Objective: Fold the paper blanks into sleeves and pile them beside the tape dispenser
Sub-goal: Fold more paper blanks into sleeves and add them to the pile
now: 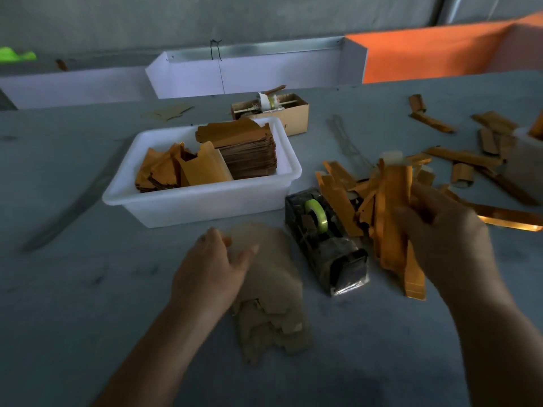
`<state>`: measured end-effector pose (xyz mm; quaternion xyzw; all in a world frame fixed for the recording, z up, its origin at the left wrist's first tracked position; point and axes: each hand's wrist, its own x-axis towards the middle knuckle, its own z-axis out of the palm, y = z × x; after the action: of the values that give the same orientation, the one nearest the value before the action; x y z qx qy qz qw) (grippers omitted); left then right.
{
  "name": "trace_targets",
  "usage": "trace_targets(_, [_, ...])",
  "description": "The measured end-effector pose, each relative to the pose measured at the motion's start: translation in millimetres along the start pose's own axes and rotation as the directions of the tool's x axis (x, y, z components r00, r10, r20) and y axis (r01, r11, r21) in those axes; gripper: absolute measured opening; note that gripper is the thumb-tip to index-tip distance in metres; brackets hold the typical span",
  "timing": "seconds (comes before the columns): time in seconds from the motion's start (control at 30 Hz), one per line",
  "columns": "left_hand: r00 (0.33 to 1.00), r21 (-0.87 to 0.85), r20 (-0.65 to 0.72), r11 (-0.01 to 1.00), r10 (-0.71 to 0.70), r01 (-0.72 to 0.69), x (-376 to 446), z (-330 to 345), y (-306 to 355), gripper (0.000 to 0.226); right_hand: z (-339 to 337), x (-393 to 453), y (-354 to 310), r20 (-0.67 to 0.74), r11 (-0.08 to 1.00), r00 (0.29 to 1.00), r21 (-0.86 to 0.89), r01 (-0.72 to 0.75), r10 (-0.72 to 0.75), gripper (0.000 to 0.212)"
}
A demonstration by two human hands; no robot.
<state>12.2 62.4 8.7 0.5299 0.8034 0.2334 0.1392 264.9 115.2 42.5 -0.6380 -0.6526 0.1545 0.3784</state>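
I note motion blur on the right hand (440, 227) and its gold sleeve (393, 207); at three o'clock, a white container (526, 160) is cut off.

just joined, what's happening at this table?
A person is making paper sleeves. The right hand grips a folded gold sleeve over the pile of finished sleeves right of the tape dispenser. The left hand rests on a stack of flat brown blanks in front. More blanks sit in the white tub behind.
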Motion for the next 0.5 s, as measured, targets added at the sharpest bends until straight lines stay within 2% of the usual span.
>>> trace_targets(0.07, [0.991,-0.028,0.110,0.996,-0.078,0.081,10,7,-6,0.049,5,9,8,0.003,0.988,0.999,-0.146,-0.044,0.045,0.020])
trace_targets(0.2, [0.961,-0.209,0.208,0.952,-0.182,0.225,19,17,-11,0.053,15,-2,13,-0.031,0.970,0.995,-0.221,-0.103,0.099,0.041])
trace_targets(0.33, [0.952,-0.273,0.225,0.925,-0.207,0.265,24,17,-9,0.047,18,-17,13,-0.032,0.981,0.992,-0.145,-0.129,0.125,0.045])
trace_targets(0.5, [0.934,-0.500,0.268,0.794,-0.237,0.345,26,15,-14,0.031,12,-27,12,-0.094,0.998,0.994,-0.026,-0.060,0.057,0.031])
